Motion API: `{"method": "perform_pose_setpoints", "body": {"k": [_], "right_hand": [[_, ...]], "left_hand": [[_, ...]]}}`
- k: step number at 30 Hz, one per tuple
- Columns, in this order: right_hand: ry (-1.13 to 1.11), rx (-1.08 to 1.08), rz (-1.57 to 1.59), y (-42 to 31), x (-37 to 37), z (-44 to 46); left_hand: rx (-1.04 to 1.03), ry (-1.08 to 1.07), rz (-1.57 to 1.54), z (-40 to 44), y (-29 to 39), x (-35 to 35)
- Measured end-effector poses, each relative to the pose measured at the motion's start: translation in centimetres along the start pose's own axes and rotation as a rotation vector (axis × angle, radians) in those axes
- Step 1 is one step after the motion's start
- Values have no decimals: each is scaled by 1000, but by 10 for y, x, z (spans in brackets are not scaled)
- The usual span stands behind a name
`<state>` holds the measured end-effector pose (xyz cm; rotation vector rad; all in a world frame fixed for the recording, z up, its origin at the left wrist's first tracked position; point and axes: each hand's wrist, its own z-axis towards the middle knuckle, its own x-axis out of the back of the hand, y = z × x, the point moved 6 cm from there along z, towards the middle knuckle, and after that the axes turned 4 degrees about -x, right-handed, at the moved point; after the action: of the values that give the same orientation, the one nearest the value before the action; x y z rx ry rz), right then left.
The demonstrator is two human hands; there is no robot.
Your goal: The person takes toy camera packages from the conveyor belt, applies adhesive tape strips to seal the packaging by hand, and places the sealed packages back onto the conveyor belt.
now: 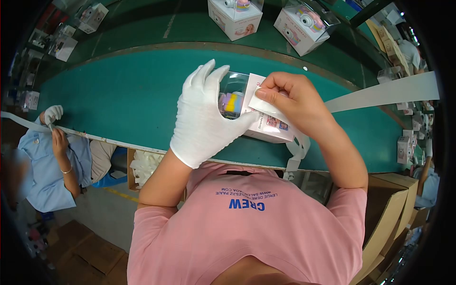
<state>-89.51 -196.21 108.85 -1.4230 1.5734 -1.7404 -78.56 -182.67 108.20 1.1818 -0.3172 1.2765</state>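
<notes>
A toy camera box [268, 130], white printed card with a transparent plastic cover, lies on its side on the green bench in front of me. Through the plastic shows a purple and yellow toy camera [232, 102]. My left hand [202, 114], in a white glove, grips the box, its fingers over the plastic end and its thumb on the printed face. My right hand [294, 99], bare, pinches a white sticker-like piece [267, 105] against that face. Whether the piece is stuck to the card is hidden. A white paper strip [298, 151] hangs below my right wrist.
Beyond the bench [128, 90], boxed toy cameras [235, 19] stand on a dark green belt. A broad white strip [384, 92] runs in from the right. A co-worker in blue [52, 156] sits at left. Cardboard cartons [389, 209] stand at lower right.
</notes>
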Motion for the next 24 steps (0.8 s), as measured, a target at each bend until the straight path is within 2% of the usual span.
{"method": "perform_pose_setpoints", "body": {"k": [4, 10, 14, 17, 19, 20, 24], "right_hand": [[-44, -40, -29, -5, -3, 2], [-54, -10, -40, -23, -2, -5], [-56, 44, -246, -50, 8, -26], [-39, -7, -295, -59, 31, -51], [-93, -240, -195, -44, 54, -71], [-95, -240, -201, -39, 61, -79], [-7, -230, 131, -7, 57, -105]], "left_hand": [[-37, 91, -136, -6, 6, 6], [-61, 103, -182, -18, 17, 19], [-139, -32, 63, -22, 34, 37], [-124, -90, 113, -21, 41, 56], [-97, -140, 161, -21, 45, 63], [-93, -135, 157, -22, 46, 68], [-401, -272, 302, -29, 47, 89]]}}
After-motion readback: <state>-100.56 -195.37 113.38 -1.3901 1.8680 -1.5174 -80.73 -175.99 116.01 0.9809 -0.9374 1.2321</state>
